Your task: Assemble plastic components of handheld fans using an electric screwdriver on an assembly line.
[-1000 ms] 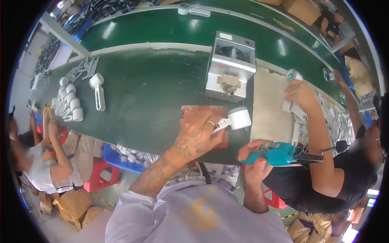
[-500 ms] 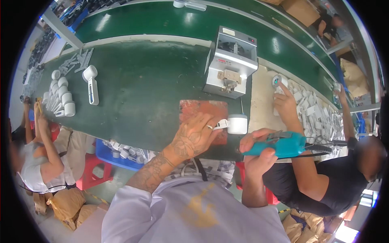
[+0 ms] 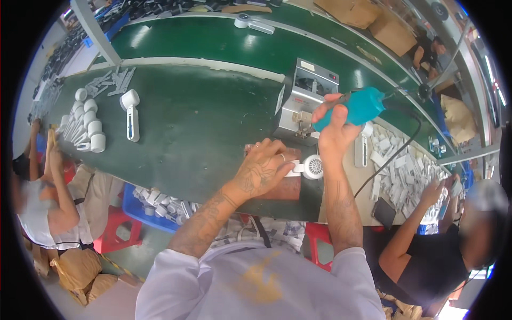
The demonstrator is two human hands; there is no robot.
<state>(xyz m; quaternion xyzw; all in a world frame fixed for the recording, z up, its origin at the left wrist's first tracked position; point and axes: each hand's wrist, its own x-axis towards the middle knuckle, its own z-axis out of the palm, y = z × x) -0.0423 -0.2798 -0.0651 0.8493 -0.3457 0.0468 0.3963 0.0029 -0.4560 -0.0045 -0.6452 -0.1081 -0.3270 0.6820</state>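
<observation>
My left hand (image 3: 260, 169) is closed around the handle of a small white handheld fan (image 3: 313, 167). The fan's round head, with its slotted grille facing up, sticks out to the right of my fingers. Beneath lies a worn red mat (image 3: 281, 192). My right hand (image 3: 339, 128) grips a teal electric screwdriver (image 3: 360, 109), raised at the front of a grey screw feeder (image 3: 298, 95). The tool's tip is hidden by my fingers and the machine, so I cannot tell whether it touches.
Another white fan (image 3: 132, 114) lies on the green bench (image 3: 186, 122), left of centre, beside several fans in a row (image 3: 90, 125). White parts (image 3: 400, 154) are heaped at right, near a co-worker's arm (image 3: 408, 224). The screwdriver's black cord (image 3: 389, 165) hangs there. A blue bin (image 3: 144, 210) stands below.
My right hand has carried the screwdriver up and away to the screw feeder. The fan in my left hand has turned, showing its grille. A co-worker's hand has withdrawn from a fan at right.
</observation>
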